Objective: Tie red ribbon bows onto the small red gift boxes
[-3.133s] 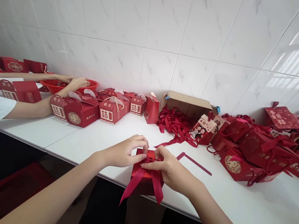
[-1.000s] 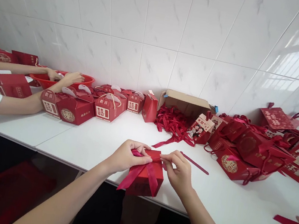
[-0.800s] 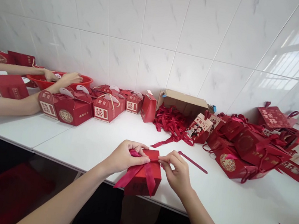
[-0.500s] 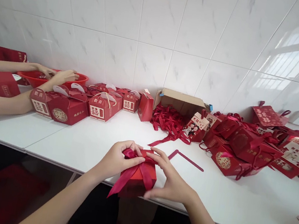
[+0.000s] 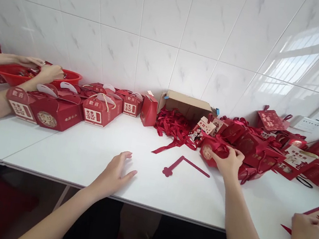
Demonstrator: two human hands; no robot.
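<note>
My left hand (image 5: 114, 175) rests over the white tabletop near its front edge, fingers apart and nothing in them. To the right, my right hand (image 5: 229, 163) is closed on a red gift box (image 5: 210, 155) with a round gold print and a red ribbon bow on top. That box is at the left front of a pile of red gift boxes (image 5: 263, 150), touching or close against it. Between my hands lies a dark red bent strip (image 5: 183, 158) with a flower-shaped end.
A cardboard box (image 5: 188, 102) spills red ribbons (image 5: 173, 125) by the tiled wall. Red boxes (image 5: 60, 114) stand at left. A co-worker's hands (image 5: 48, 71) are at a red basin (image 5: 73, 77). Another person's hand (image 5: 309, 234) is at right, near a red box.
My right hand has carried the ribboned box from the front edge rightward to the pile. The left hand has let go of it and opened. The view has shifted right.
</note>
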